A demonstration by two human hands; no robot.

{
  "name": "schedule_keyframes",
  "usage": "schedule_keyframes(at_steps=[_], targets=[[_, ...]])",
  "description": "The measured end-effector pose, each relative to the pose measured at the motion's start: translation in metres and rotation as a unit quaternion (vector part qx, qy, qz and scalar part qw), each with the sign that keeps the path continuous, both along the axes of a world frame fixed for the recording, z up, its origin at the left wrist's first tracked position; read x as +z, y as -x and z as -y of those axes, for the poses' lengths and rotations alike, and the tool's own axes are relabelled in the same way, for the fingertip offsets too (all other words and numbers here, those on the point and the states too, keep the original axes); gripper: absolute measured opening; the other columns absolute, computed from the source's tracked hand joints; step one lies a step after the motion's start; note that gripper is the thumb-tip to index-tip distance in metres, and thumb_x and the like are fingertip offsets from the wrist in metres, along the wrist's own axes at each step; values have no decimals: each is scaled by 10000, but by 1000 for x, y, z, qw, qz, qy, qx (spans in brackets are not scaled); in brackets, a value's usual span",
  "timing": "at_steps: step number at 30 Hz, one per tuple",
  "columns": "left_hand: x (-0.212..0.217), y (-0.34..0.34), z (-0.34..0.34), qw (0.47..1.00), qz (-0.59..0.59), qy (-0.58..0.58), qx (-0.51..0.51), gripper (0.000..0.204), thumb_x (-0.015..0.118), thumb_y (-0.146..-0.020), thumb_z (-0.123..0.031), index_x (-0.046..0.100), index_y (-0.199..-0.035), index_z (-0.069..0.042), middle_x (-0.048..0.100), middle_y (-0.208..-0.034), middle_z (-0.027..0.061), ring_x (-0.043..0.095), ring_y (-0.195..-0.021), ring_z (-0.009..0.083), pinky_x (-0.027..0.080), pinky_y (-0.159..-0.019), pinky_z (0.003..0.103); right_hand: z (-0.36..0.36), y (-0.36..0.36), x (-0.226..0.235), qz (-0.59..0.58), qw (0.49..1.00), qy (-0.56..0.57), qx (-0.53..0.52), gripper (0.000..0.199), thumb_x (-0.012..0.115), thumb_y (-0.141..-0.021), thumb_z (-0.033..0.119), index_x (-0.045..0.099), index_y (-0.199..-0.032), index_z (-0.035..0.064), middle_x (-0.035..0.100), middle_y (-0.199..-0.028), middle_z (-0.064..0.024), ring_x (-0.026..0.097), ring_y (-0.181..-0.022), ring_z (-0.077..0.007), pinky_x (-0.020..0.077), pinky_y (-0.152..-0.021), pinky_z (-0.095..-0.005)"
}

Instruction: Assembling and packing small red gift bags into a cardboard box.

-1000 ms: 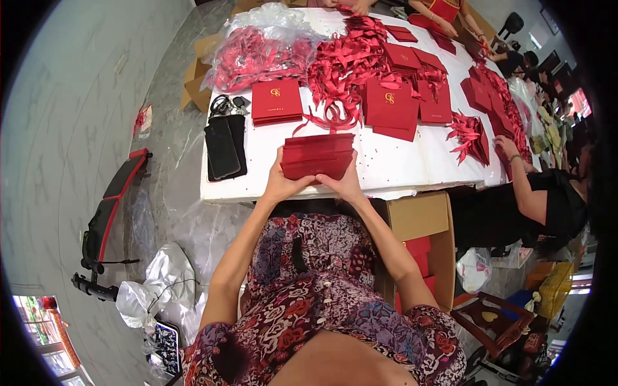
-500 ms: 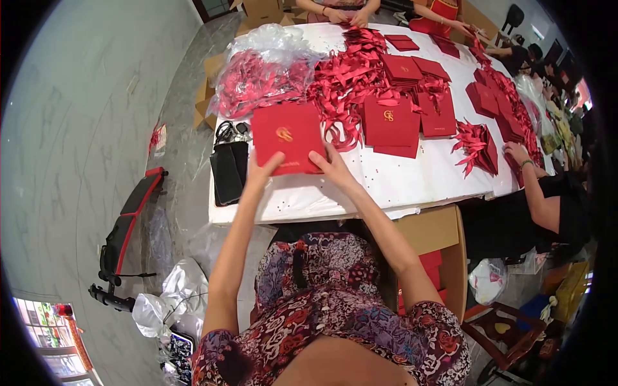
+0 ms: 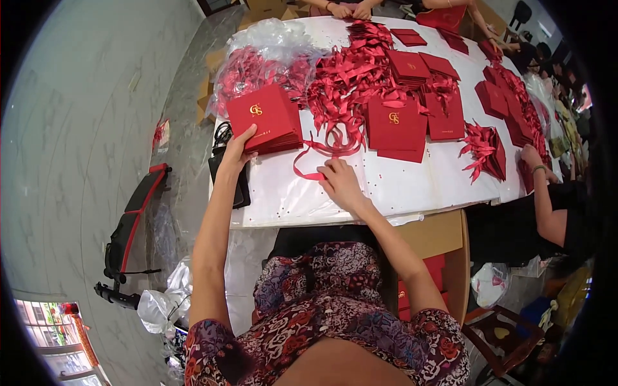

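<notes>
My left hand point(image 3: 241, 149) grips a stack of red, square, flat pieces point(image 3: 267, 119) that look like folded paper bags. It is tilted, with a gold emblem on the top one and its edges fanned slightly at the right. My right hand point(image 3: 341, 183) rests low over the white table, fingers bent together on a loose red ribbon point(image 3: 302, 168). That ribbon curves up toward a big tangled heap of red ribbons point(image 3: 347, 77). Right of this heap lie more red flat bags point(image 3: 394, 125) in piles, some with ribbons on them.
A clear plastic bag of red ribbons point(image 3: 248, 74) lies at the far left of the white-covered table point(image 3: 386, 186). Dark flat items point(image 3: 241, 190) sit partly under my left arm. An open carton point(image 3: 456, 257) stands beside me at the right. Other people's hands point(image 3: 351, 11) work across the table.
My right hand has let go of the stack and moved down right onto a ribbon. My left hand has carried the stack leftward and tilted it.
</notes>
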State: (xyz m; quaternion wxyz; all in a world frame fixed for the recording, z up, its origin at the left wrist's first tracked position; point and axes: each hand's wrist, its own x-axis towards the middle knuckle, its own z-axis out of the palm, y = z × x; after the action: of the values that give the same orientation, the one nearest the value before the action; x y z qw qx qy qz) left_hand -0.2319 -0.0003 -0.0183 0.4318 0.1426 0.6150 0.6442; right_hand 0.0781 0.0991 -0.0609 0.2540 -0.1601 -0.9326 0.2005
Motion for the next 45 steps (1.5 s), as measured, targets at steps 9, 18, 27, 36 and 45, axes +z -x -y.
schedule_keyframes(at_steps=[9, 18, 27, 36, 45], targets=[[0, 26, -11, 981, -25, 171, -84, 679, 734, -760, -622, 620, -1178, -99, 687, -984, 31, 661, -760, 144, 556, -563, 282, 6, -9, -10, -40, 998, 33, -19, 272, 640, -859, 132, 625, -1108, 25, 559, -1149, -155, 527, -1101, -346, 433, -928, -429], [19, 48, -6, 927, -179, 308, -115, 778, 652, -705, -772, 655, -1062, -81, 685, -914, 64, 647, -724, 160, 500, -566, 282, -7, 19, 41, -70, 975, 198, -69, 247, 626, -903, 153, 628, -1095, -4, 601, -1010, -155, 595, -933, -320, 483, -817, -378], [13, 59, -8, 971, -92, 208, -75, 258, 703, -904, -339, 632, -943, -94, 581, -719, -44, 527, -544, 50, 449, -457, 191, -48, 127, 31, -97, 936, 322, -109, 469, 701, -884, 322, 607, -1161, -43, 656, -1005, -159, 659, -861, -229, 522, -776, -341], [23, 97, -11, 978, 210, 2, -1, 92, 651, -937, -145, 614, -925, -61, 624, -713, 8, 595, -555, 92, 544, -497, 255, -67, 140, 22, -68, 798, 592, -88, 445, 760, -846, 245, 602, -1157, -31, 645, -841, -54, 623, -710, -124, 511, -599, -288], [33, 52, 8, 996, 83, -20, 8, 253, 625, -955, -163, 552, -1171, -52, 644, -864, 32, 616, -625, 101, 539, -518, 250, -53, 89, 55, -71, 953, 286, -76, 280, 709, -831, 242, 671, -1020, 39, 612, -875, -102, 615, -809, -236, 489, -736, -347]])
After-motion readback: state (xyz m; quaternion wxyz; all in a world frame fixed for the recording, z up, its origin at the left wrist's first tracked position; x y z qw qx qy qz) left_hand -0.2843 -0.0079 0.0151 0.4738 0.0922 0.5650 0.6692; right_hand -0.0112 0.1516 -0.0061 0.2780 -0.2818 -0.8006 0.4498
